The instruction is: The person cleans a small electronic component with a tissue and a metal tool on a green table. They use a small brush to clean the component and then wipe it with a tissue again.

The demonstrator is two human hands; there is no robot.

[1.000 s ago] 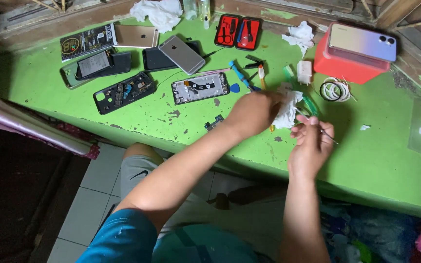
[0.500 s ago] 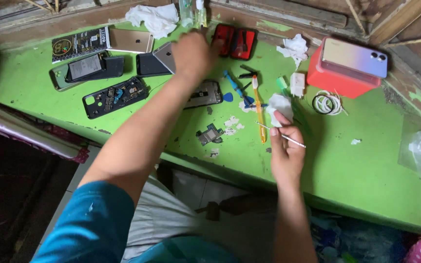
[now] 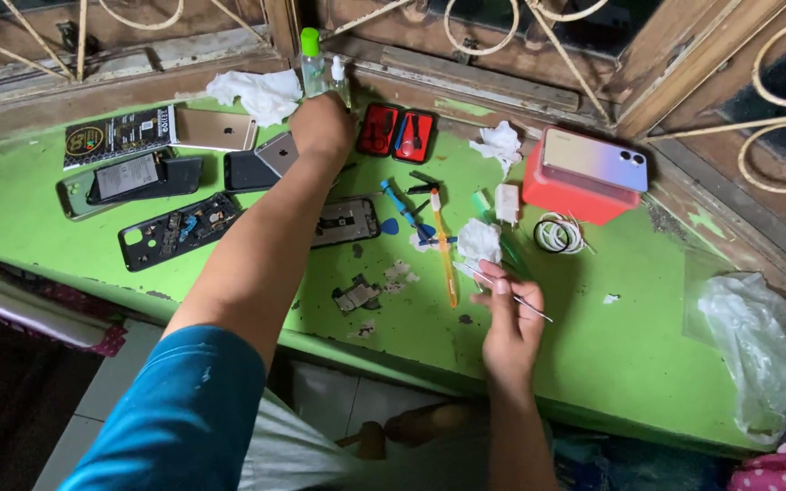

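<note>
black printed packet (image 3: 118,135): table's far left | red box (image 3: 568,193): far right, under phone

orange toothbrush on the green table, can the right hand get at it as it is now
Probably yes. The orange toothbrush lies uncovered just left of the right hand, with bare green table between them. But the fingers already pinch thin tweezers, so they'd need freeing first.

red box (image 3: 568,193), white cable coil (image 3: 559,235)

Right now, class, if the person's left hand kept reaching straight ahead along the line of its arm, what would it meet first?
The left hand points toward the back of the green table. Just ahead stand two small clear bottles, one with a green cap; it would likely meet those first, though depth is hard to judge and it may already be touching them.
</note>
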